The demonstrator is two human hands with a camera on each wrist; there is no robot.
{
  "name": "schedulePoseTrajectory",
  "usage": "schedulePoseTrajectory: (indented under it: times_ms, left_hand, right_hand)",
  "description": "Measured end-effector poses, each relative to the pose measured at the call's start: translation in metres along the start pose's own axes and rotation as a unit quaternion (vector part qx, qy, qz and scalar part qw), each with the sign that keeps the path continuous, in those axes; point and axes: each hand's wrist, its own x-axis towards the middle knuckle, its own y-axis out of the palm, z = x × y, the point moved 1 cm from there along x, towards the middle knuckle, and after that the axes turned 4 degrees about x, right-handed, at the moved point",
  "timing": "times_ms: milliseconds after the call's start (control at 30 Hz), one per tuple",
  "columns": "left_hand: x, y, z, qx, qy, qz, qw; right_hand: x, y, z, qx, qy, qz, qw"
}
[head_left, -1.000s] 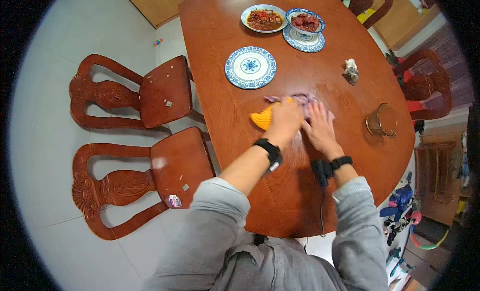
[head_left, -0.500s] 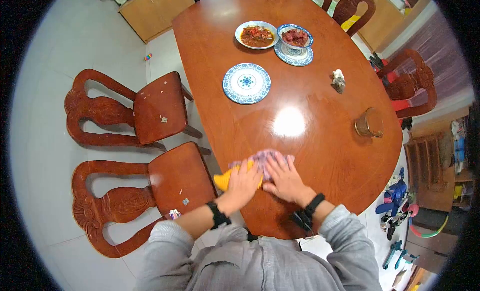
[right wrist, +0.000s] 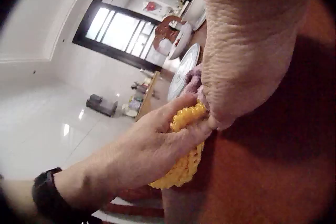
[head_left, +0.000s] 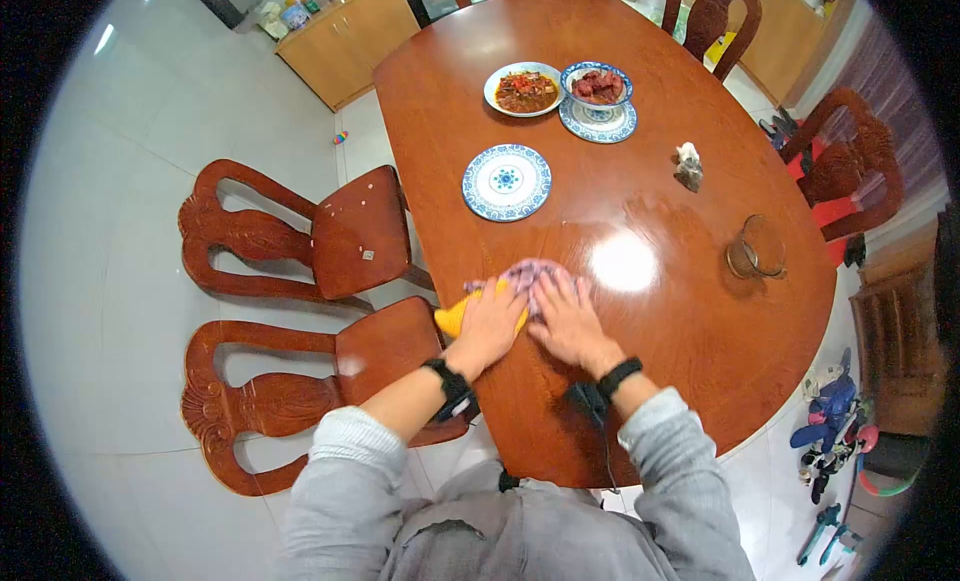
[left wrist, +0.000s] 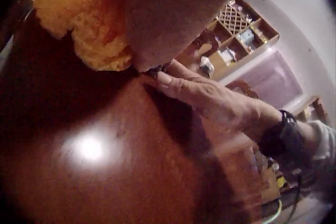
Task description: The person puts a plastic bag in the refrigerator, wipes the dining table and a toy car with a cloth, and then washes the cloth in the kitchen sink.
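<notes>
At the left edge of the table, my left hand lies over a yellow knitted cloth. The right wrist view shows the yellow cloth bulging between that hand's thumb and forefinger. Beside it, my right hand presses down with straight fingers on a purple-pink cloth, which is bunched against the yellow one. In the left wrist view the right hand lies low at the tabletop, its thumb toward the left hand. Most of the purple-pink cloth is hidden under the hands.
Ahead on the wooden table lies a blue-and-white plate. Farther off stand a dish of red food and a bowl of meat on another plate. A glass and a small crumpled bag are at right. Chairs stand left.
Both hands have drawn the cloths back toward my body and leftward, then slid a little forward again toward the plate. The head view has shifted; the dishes and glass stayed put.
</notes>
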Motion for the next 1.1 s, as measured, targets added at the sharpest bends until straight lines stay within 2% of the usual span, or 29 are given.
schedulePoseTrajectory:
  times_ms: [133, 267, 400, 467, 567, 600, 733, 767, 900, 967, 1000, 1033, 1100]
  left_hand:
    - [-0.042, -0.023, 0.000, -0.030, 0.002, 0.039, 0.999]
    - [-0.025, -0.012, 0.020, -0.033, 0.005, -0.007, 0.999]
    - [-0.004, -0.009, 0.051, -0.041, -0.003, -0.023, 0.999]
    - [0.003, -0.002, 0.071, -0.070, -0.055, -0.002, 0.996]
    - [0.018, 0.003, 0.105, -0.063, -0.090, -0.012, 0.994]
    - [0.025, 0.008, 0.120, -0.029, -0.081, -0.052, 0.995]
    - [0.057, 0.019, 0.167, -0.011, -0.084, -0.083, 0.993]
    - [0.067, 0.016, 0.174, -0.008, -0.110, -0.092, 0.990]
    - [0.080, 0.022, 0.189, -0.024, -0.163, -0.091, 0.982]
    - [0.080, 0.019, 0.189, -0.048, -0.156, -0.097, 0.982]
    - [0.080, 0.012, 0.184, -0.051, -0.163, -0.092, 0.981]
    - [0.080, 0.006, 0.178, -0.055, -0.172, -0.086, 0.980]
    - [0.083, -0.002, 0.159, -0.046, -0.173, -0.064, 0.982]
  right_hand:
    - [-0.047, 0.005, 0.038, 0.054, -0.056, 0.030, 0.997]
    - [-0.047, 0.005, 0.050, 0.085, -0.037, 0.053, 0.994]
    - [-0.008, 0.010, 0.058, 0.089, 0.002, 0.055, 0.994]
    - [0.017, 0.014, 0.062, 0.087, 0.013, 0.055, 0.995]
    - [0.062, 0.021, 0.065, 0.075, 0.008, 0.047, 0.996]
    - [0.077, 0.024, 0.065, 0.073, 0.008, 0.036, 0.997]
    - [0.145, 0.032, 0.061, 0.046, 0.009, 0.013, 0.999]
    - [0.159, 0.034, 0.059, 0.034, 0.006, 0.006, 0.999]
    - [0.184, 0.033, 0.056, 0.024, 0.017, -0.047, 0.998]
    - [0.185, 0.019, 0.052, 0.105, 0.007, -0.023, 0.994]
    - [0.185, 0.007, 0.049, 0.159, -0.024, -0.054, 0.986]
    - [0.184, -0.005, 0.045, 0.155, -0.021, -0.054, 0.986]
    - [0.184, -0.024, 0.030, 0.089, 0.088, 0.060, 0.990]
